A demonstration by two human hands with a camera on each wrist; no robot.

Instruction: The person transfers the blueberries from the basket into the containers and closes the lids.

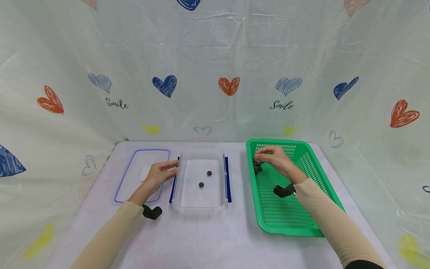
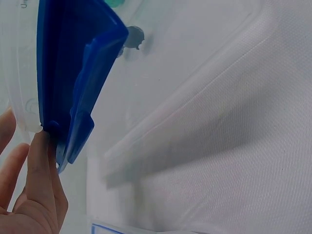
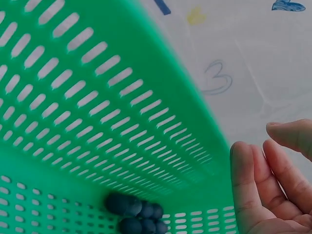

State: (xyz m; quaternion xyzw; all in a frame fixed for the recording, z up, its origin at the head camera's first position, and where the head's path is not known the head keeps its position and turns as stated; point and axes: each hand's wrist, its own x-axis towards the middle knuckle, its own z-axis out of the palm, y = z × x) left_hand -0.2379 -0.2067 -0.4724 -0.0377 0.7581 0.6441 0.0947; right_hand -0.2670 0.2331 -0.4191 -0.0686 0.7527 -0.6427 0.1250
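Note:
A clear plastic container with blue side flaps stands mid-table, two blueberries on its floor. At its left side, my left hand touches the rim with fairly straight fingers. The left wrist view shows fingertips right by the lower end of a blue flap. My right hand is over the far left part of a green basket, thumb and fingers apart and nothing seen between them. Several more blueberries cluster in the basket corner, just below that hand.
Left of the container lies a clear lid with a blue edge, partly behind my left hand. A white cloth covers the table. Behind it hangs a curtain printed with hearts. Each wrist wears a black strap.

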